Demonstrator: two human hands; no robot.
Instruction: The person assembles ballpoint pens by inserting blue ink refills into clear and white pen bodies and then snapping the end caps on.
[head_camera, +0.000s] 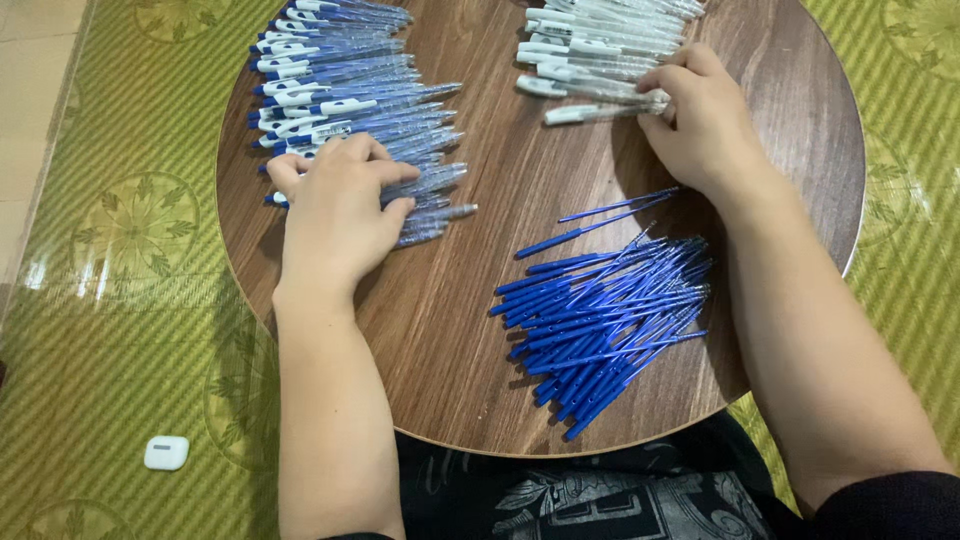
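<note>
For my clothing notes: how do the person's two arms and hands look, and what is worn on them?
Both forearms are bare. The left hand and right hand show no rings, watch or gloves. A dark sleeve edge shows at the right arm.

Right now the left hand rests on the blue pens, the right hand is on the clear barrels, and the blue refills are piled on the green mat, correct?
Not quite. The head view shows the blue refills piled on the round wooden table, not the green mat. The rest holds.
</note>
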